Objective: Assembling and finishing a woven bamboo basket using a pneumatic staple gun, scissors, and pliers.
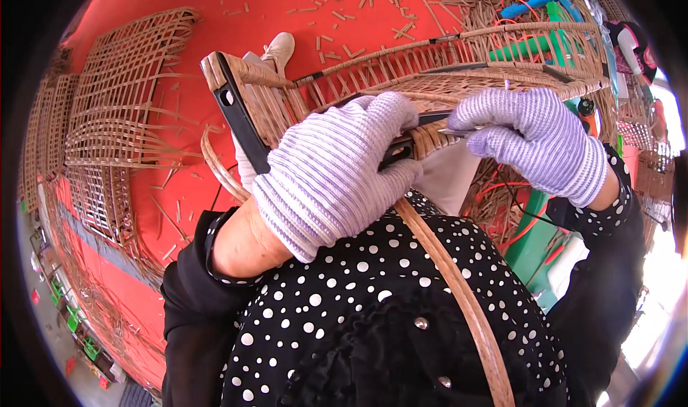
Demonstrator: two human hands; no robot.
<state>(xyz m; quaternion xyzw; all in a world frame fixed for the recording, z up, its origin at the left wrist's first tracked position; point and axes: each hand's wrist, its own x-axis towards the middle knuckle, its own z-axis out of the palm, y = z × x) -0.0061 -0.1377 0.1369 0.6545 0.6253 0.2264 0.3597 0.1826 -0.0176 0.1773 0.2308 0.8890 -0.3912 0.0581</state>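
Across my lap lies a partly woven wicker furniture frame (241,114) with black bars and brown rattan-like strips. My left hand (333,170), in a white and lilac striped glove, is closed around the near bar. A long flat brown strip (459,285) runs from beneath that hand down over my clothes. My right hand (534,140), gloved alike, pinches a thin grey metal piece (461,131), its kind partly hidden by the fingers. Its tip meets the brown wrapping (431,137) on the bar, just right of my left hand.
Woven wicker panels (118,98) with loose strip ends lie at the left on the red floor (236,20). Short strip offcuts (405,30) are scattered at the far side. Green and blue items (552,34) and an orange cable (527,231) are at the right. Another person (631,48) is at the far right.
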